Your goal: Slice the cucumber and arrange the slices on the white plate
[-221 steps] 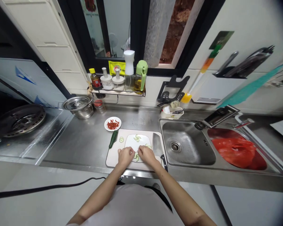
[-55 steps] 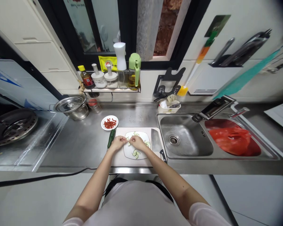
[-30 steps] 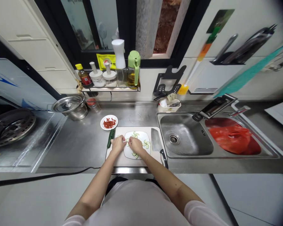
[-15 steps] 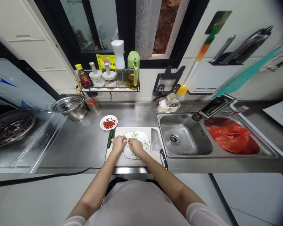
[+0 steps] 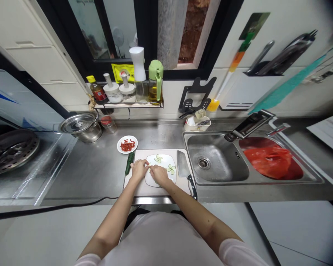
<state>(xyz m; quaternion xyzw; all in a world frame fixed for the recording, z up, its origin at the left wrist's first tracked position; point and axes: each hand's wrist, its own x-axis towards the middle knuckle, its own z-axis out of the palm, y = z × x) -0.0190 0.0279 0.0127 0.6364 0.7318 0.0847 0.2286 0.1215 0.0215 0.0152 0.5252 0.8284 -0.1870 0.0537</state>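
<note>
A white squarish plate (image 5: pixel 166 180) lies on a pale cutting board (image 5: pixel 140 190), with thin cucumber slices (image 5: pixel 171 169) set in pinwheel shapes on it. My left hand (image 5: pixel 139 170) reaches over the plate's left edge, fingers pinched. Close beside it, my right hand (image 5: pixel 159 175) is also closed, its fingertips meeting the left ones. A bit of pale green cucumber slice shows between the fingertips; the hands hide most of it. A piece of dark green cucumber (image 5: pixel 129 163) rests along the board's left edge. The cleaver (image 5: pixel 184 166) lies at the board's right side.
A small white plate of red bits (image 5: pixel 127 144) stands behind the board. To the right is a double sink (image 5: pixel 219 159) with a red plastic bag (image 5: pixel 268 160). A lidded steel pot (image 5: pixel 85 127) and a red-lidded jar (image 5: pixel 108 124) stand back left, beneath a condiment rack (image 5: pixel 127 105).
My right hand has shifted slightly down and left over the plate, covering more of the near cucumber slices. My left hand stays almost in place. The whole view has shifted slightly.
</note>
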